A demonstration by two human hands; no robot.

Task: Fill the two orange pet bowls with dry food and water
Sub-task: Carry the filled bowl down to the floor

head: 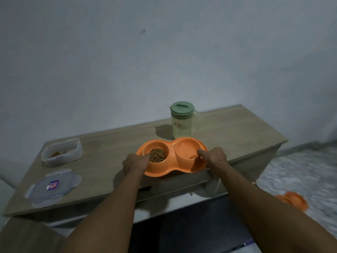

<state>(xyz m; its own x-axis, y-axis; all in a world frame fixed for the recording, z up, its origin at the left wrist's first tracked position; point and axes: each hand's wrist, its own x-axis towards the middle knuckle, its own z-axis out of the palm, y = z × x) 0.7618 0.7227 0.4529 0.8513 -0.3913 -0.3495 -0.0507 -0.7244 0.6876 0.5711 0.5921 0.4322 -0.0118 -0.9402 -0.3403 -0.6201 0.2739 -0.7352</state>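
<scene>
Both hands grip orange double bowl (172,157): left hand (135,163), right hand (213,157).

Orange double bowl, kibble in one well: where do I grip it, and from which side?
Take the orange double bowl by its two short ends, one hand each, from the near side, as the left hand and right hand do. It is long, with loose kibble in the left well, so an end-to-end grip should keep it level.
</scene>
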